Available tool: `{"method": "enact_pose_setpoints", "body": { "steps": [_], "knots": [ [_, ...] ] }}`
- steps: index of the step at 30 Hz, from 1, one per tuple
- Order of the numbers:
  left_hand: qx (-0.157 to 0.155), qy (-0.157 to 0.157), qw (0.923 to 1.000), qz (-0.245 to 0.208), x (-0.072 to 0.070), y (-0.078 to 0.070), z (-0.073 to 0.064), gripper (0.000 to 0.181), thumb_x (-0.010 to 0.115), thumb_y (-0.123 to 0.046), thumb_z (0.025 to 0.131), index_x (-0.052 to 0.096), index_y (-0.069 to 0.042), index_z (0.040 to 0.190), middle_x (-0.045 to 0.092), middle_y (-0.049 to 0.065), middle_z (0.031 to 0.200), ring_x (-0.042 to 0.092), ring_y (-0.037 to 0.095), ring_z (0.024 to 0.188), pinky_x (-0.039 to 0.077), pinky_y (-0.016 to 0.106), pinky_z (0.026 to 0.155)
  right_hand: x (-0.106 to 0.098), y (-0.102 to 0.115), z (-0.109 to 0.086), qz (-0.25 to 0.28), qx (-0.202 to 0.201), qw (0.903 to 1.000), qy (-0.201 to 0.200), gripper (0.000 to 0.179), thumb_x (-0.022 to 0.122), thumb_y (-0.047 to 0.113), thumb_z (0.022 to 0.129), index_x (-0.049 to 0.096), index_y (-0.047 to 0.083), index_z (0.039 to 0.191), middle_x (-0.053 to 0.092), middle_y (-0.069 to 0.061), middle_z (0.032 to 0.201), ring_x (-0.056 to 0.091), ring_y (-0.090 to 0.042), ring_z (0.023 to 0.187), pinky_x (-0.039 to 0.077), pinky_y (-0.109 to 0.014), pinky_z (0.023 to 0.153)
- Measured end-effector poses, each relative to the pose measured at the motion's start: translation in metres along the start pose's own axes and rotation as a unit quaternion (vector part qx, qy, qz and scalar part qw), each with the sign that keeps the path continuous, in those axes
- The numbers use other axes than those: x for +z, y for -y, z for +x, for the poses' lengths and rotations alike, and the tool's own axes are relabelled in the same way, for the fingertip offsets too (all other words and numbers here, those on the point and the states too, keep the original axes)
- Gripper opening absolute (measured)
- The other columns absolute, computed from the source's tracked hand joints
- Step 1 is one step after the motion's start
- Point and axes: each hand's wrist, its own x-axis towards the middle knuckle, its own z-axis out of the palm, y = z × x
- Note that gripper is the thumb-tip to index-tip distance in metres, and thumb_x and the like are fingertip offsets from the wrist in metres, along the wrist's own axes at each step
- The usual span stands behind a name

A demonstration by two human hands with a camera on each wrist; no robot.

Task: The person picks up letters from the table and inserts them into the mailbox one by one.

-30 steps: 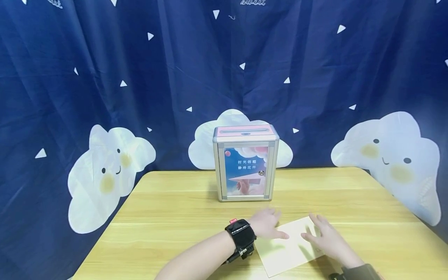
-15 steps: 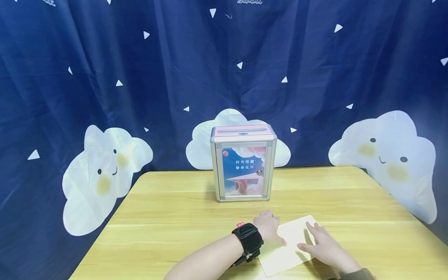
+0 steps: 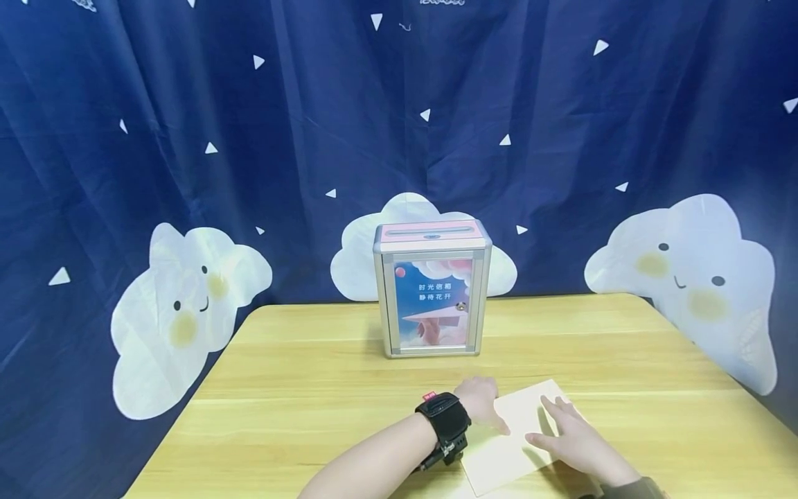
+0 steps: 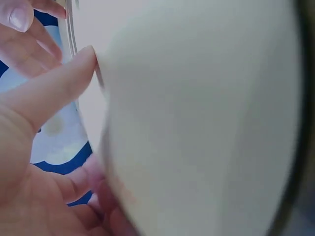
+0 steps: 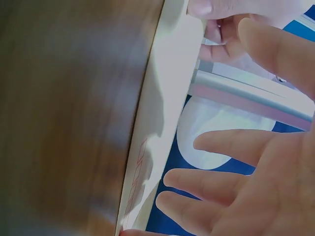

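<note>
A pale cream envelope (image 3: 499,461) lies near the front of the table, tilted in the head view; a row of small red boxes marks it in the right wrist view. My left hand (image 3: 480,403) pinches its far left part, the thumb (image 4: 74,78) on the upper face and the fingers (image 4: 98,196) curled at the edge, partly hidden. Over the envelope's right side, my right hand (image 3: 576,443) holds its fingers spread and relaxed, as its wrist view also shows. A mailbox (image 3: 432,291) with a silver frame and a slotted pink top stands upright beyond both hands.
The light wooden table (image 3: 299,388) extends to both sides. A dark blue curtain (image 3: 312,138) with white clouds and triangles hangs behind it. A black strap device (image 3: 445,423) sits on the left wrist.
The left hand, blurred and spread at first, has settled at the envelope's edge with its fingers drawn in. The right hand has stayed almost in place. The head view has shifted slightly.
</note>
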Motion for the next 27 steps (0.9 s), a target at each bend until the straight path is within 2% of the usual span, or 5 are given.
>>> {"method": "enact_pose_setpoints", "body": {
  "steps": [5, 13, 21, 24, 27],
  "knots": [
    [0.034, -0.017, 0.9993, 0.005, 0.003, 0.003, 0.0, 0.038, 0.075, -0.044, 0.069, 0.065, -0.016, 0.093, 0.061, -0.009, 0.085, 0.054, 0.008, 0.081, 0.046, 0.019, 0.068, 0.001, 0.001, 0.001, 0.008, -0.002, 1.0, 0.0, 0.082, 0.063, 0.037, 0.083, 0.03, -0.02, 0.131, 0.021, -0.049, 0.131, 0.015, -0.063, 0.12, 0.021, -0.074, 0.09],
    [0.07, -0.07, 0.9877, -0.121, 0.004, 0.008, -0.007, 0.026, 0.07, -0.026, 0.078, 0.065, -0.015, 0.102, 0.066, -0.006, 0.097, 0.059, 0.008, 0.088, 0.047, 0.021, 0.075, -0.002, 0.001, 0.003, 0.026, 0.026, 0.9992, 0.011, 0.089, 0.056, 0.039, 0.089, 0.012, -0.026, 0.131, 0.008, -0.052, 0.132, 0.004, -0.064, 0.12, 0.013, -0.074, 0.092],
    [0.087, -0.188, 0.9402, -0.27, -0.016, 0.013, -0.016, 0.02, 0.064, -0.015, 0.083, 0.066, -0.009, 0.102, 0.069, 0.001, 0.092, 0.059, 0.007, 0.079, 0.048, 0.023, 0.074, -0.005, -0.001, 0.008, 0.149, 0.053, 0.9871, -0.026, 0.099, 0.047, 0.037, 0.095, -0.028, -0.021, 0.124, -0.029, -0.047, 0.129, -0.019, -0.06, 0.119, -0.003, -0.068, 0.097],
    [0.076, -0.215, 0.9213, -0.315, -0.022, 0.013, -0.019, 0.018, 0.065, -0.016, 0.082, 0.066, -0.01, 0.099, 0.068, 0.001, 0.091, 0.058, 0.007, 0.077, 0.048, 0.024, 0.072, -0.006, 0.004, 0.01, 0.2, 0.043, 0.9779, -0.043, 0.093, 0.044, 0.037, 0.097, -0.027, -0.012, 0.132, -0.02, -0.044, 0.136, -0.008, -0.059, 0.123, 0.006, -0.066, 0.099],
    [0.069, -0.229, 0.9129, -0.331, -0.023, 0.016, -0.019, 0.014, 0.065, -0.018, 0.082, 0.066, -0.01, 0.095, 0.067, 0.0, 0.088, 0.056, 0.007, 0.075, 0.048, 0.025, 0.07, -0.007, 0.012, 0.012, 0.258, 0.031, 0.964, -0.054, 0.077, 0.04, 0.031, 0.099, -0.013, -0.008, 0.141, 0.002, -0.042, 0.142, 0.011, -0.056, 0.126, 0.022, -0.063, 0.099]
  ]
}}
